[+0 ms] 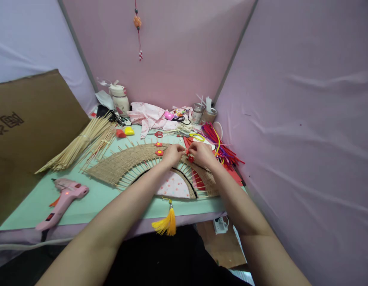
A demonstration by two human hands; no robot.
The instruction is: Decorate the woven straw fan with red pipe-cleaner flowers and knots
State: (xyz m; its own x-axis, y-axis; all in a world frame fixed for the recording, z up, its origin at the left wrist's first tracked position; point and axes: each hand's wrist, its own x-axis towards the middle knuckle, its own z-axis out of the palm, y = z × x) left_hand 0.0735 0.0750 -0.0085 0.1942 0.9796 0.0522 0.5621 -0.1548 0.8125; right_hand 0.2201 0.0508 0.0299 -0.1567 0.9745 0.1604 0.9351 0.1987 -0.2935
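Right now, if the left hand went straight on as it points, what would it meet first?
The left hand would probably meet the small red piece first, with the right hand just beyond; depth there is unclear.

The left hand [173,155] and right hand [202,153] are bare, and so are the slim, smooth forearms — uncovered past the elbows. Black clothing [160,258] covers the lap, dark and plain — a tiny pale speck marks it. Fingernails are too small to make out.
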